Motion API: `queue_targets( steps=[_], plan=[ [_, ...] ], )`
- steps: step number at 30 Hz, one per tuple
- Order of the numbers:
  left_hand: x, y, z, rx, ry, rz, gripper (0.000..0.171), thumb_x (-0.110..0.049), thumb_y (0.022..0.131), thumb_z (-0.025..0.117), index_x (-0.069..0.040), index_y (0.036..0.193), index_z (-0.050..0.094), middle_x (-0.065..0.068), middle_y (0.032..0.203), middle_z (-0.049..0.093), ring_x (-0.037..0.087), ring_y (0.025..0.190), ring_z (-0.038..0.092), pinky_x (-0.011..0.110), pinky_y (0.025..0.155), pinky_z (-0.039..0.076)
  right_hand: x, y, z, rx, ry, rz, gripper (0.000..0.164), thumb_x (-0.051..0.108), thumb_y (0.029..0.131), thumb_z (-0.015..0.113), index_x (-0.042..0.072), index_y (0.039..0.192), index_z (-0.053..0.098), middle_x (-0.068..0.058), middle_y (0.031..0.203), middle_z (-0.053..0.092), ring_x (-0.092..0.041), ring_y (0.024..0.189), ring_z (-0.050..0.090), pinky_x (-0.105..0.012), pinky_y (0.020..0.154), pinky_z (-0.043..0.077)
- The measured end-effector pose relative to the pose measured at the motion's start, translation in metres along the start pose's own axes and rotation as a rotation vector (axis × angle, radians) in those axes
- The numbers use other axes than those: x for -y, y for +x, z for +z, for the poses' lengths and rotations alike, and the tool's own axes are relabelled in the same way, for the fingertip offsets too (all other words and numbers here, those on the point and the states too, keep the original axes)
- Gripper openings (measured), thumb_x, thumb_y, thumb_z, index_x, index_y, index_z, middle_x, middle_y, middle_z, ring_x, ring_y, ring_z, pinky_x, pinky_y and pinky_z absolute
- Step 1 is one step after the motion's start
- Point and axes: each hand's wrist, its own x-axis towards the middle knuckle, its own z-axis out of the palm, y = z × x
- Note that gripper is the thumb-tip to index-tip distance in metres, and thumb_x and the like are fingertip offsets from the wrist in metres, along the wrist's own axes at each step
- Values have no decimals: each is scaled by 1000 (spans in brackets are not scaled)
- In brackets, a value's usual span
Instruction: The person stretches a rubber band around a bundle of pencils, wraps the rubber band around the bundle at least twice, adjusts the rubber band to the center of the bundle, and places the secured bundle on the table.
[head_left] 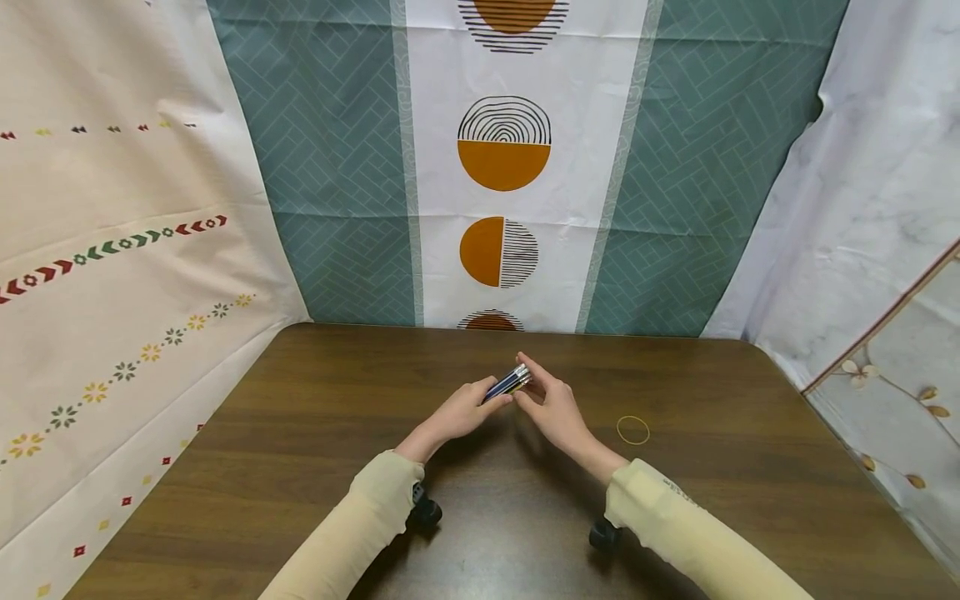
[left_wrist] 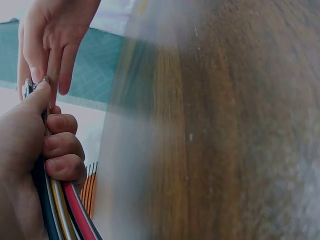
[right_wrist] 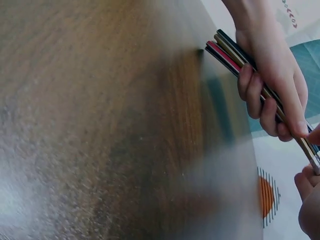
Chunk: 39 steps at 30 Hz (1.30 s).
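Observation:
A bundle of several slim pencils is held above the table, slanting up to the right in the head view. My left hand grips it around the middle, fingers curled under and thumb along the top. Dark, yellow and red striped barrels stick out behind that fist in the left wrist view. My right hand is at the silvery far ends, its thumb and a finger on either side of them. Its other fingers extend more loosely in the left wrist view. Only part of the right hand appears in the right wrist view.
A thin yellow rubber band lies on the brown wooden table, right of my right hand. Patterned cloths hang behind the table and along both sides. Dark wrist cameras sit under both sleeves.

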Motion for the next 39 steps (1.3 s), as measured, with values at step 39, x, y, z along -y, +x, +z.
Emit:
queue_targets(
  steps=[39],
  plan=[
    [-8,1,-4,-29,49,1,29,-34,101,57,-6,105,60,-1,72,46,9,60,43,22,55,37,5,-5,-19,178,-209,-55,75,11,96,62,10,158,19,-20,156,38,-44,129,54,-56,104,44]
  ],
)
